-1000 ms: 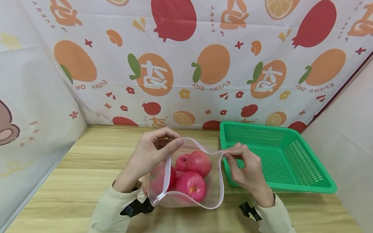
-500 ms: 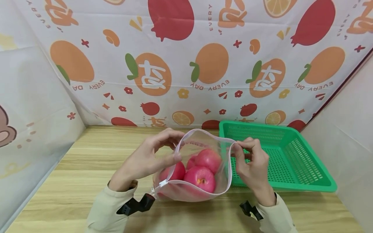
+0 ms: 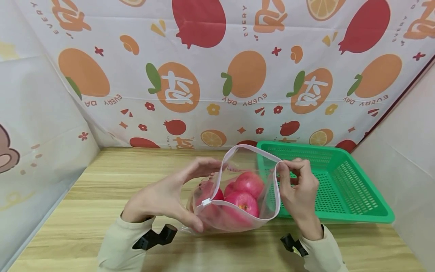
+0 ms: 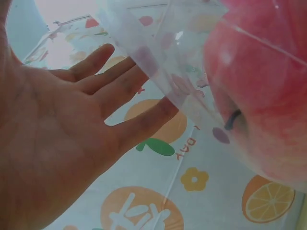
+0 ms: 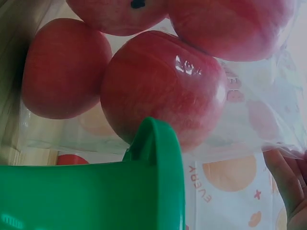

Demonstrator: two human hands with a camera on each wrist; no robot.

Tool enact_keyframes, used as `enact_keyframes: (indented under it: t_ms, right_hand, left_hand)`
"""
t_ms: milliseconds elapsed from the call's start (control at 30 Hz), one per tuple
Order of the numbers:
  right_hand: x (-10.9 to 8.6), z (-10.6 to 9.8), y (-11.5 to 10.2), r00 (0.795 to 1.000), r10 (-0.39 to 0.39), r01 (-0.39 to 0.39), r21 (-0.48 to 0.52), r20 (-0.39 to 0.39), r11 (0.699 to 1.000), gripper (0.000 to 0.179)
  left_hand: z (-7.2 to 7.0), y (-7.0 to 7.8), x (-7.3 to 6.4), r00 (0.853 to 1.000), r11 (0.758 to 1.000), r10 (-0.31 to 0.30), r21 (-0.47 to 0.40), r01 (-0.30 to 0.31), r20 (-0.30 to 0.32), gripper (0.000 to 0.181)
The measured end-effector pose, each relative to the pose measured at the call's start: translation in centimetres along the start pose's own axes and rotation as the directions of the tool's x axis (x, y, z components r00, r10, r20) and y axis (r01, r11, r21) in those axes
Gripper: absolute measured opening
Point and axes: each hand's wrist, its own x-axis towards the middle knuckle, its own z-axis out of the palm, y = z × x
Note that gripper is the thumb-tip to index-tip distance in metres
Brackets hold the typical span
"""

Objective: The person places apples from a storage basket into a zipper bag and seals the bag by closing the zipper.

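A clear zip bag (image 3: 234, 223) with a pale pink rim stands with its mouth wide open and several red apples (image 3: 249, 184) inside. Its white slider (image 3: 205, 202) sits at the near left corner of the mouth. My right hand (image 3: 300, 189) pinches the right end of the rim between thumb and fingers. My left hand (image 3: 159, 198) is at the bag's left side, thumb apart from the fingers and not holding the rim. In the left wrist view the fingers of that hand (image 4: 62, 120) are spread, fingertips right by the plastic, near an apple (image 4: 259, 96).
A green plastic basket (image 3: 357, 218) with slatted sides stands to the right, partly behind my right hand and the bag. The wooden table (image 3: 102, 189) meets a fruit-printed cloth (image 3: 210, 83) at the back. Pale walls close off both sides.
My left hand has let go of the rim and spread lower along the bag's left side. My right hand has drawn the bag rightward and slightly up, and its mouth stands wider.
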Motion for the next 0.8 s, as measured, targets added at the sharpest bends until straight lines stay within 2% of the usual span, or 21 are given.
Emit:
enact_keyframes:
  t_ms: [100,267,600,800]
  right_hand:
    - [-0.02,-0.04,0.06,1.0,0.006,-0.006,-0.008,-0.001,1.0,0.04]
    - [-0.03,-0.11,0.15,1.0,0.014,-0.014,-0.027,0.001,1.0,0.038]
    - [0.02,-0.17,0.25,1.0,0.025,-0.025,-0.021,0.003,0.999,0.033]
    - [0.18,-0.25,0.43,1.0,0.016,-0.016,-0.013,-0.008,1.0,0.031]
  left_hand:
    - [0.18,-0.09,0.07,1.0,0.999,0.004,0.037,-0.005,0.011,0.103]
    - [0.32,-0.14,-0.05,0.998,0.995,-0.044,0.088,0.047,-0.033,0.088]
    - [-0.08,-0.49,-0.2,0.994,0.993,-0.102,0.053,0.104,-0.047,0.049]
    - [-0.39,-0.49,-0.26,0.979,0.982,-0.165,0.068,0.174,-0.123,0.034]
